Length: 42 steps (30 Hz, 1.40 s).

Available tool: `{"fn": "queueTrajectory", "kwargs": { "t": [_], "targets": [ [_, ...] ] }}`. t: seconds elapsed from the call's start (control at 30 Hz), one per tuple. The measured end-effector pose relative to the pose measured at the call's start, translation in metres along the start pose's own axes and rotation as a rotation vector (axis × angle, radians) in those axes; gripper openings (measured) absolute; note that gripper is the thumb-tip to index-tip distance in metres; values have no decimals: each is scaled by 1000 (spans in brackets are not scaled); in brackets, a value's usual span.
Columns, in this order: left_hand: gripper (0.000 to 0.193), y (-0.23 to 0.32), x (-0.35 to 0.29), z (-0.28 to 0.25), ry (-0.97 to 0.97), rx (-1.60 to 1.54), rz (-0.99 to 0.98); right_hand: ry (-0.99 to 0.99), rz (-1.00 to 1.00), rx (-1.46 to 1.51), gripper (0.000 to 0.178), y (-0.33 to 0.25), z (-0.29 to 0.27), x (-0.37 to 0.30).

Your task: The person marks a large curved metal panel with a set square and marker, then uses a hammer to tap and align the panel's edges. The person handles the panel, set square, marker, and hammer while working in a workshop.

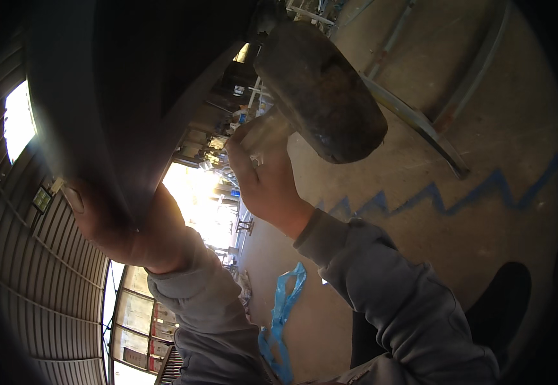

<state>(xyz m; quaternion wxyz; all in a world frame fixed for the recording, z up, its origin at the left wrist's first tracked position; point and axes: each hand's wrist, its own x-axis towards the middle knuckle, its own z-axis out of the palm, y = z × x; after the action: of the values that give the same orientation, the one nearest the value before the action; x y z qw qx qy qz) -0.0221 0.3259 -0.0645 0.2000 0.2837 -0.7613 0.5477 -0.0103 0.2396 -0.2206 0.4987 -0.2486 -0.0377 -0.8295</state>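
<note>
My left hand (128, 234) is closed on the lower end of a large dark panel-like object (131, 122), with the thumb along its left side. This object hangs very close to the view and fills much of the upper left; its kind cannot be made out. My right hand (269, 183) is wrapped round the pale handle of a mallet (324, 93). The mallet's thick, dark, rounded head is scuffed brownish and tilts down to the right, just above the right hand. Part of the handle is hidden behind the head and fingers.
A metal frame of bars (413, 115) lies on the concrete floor at the upper right. Blue zigzag paint (433, 196) marks the floor. A crumpled blue plastic strip (282, 314) lies between my forearms. Cluttered shelving (218, 141) and a bright opening (195, 199) stand beyond.
</note>
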Motion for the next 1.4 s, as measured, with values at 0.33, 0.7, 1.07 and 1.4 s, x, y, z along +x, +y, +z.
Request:
{"fn": "queueTrajectory", "kwargs": {
  "t": [0.33, 0.7, 1.07, 1.4],
  "targets": [
    [51, 1, 8, 11, 97, -12, -99, -120, 430, -31, 59, 3, -91, -72],
    [55, 7, 21, 23, 193, 189, -43, 11, 955, -109, 41, 5, -240, -203],
    [51, -2, 26, 5, -17, -1006, -286, -37, 1051, -128, 36, 5, -256, -203],
    [50, 19, 13, 19, 198, -1104, -499, -121, 978, -58, 34, -37, -246, -165]
  ]
}}
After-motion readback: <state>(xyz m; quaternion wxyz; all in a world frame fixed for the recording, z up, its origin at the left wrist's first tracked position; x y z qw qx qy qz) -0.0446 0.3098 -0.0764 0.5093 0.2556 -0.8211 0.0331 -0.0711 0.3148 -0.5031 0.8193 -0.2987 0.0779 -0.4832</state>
